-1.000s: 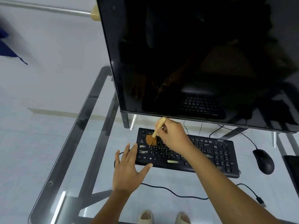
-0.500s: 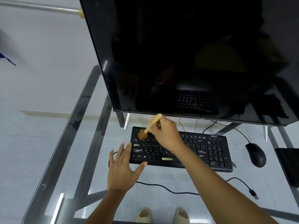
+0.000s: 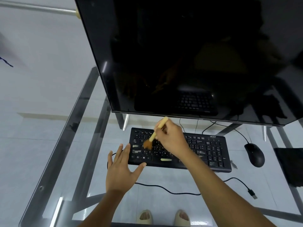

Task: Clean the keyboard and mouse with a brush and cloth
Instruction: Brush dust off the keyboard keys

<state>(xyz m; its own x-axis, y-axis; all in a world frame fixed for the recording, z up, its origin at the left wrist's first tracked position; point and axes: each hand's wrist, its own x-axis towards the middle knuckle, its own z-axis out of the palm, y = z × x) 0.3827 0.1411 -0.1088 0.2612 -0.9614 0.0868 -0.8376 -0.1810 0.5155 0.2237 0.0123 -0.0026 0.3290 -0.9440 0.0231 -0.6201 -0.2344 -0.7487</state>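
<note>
Right hand (image 3: 172, 140): grips pale wooden brush with brown bristles (image 3: 155, 135), bristles on black keyboard (image 3: 211, 151). Left hand (image 3: 122, 169): fingers spread wide, flat on glass worktop (image 3: 54, 161) beside keyboard.

— What is the clear glass tabletop (image 3: 164, 181) like?
— Smooth and glossy, on shiny grey metal rails (image 3: 54, 161) at the left of the frame.
— And the flat black plastic keyboard (image 3: 211, 153)?
— Matt, like the rounded black plastic mouse (image 3: 254, 155) at the right. The big black monitor screen (image 3: 188, 54) above is glossy as a mirror.
— The brush?
— The small pale wooden-handled brush (image 3: 157, 131) looks smooth, with soft brown bristles. A dark cloth-like black mat (image 3: 290, 166) at the right edge looks matt.
</note>
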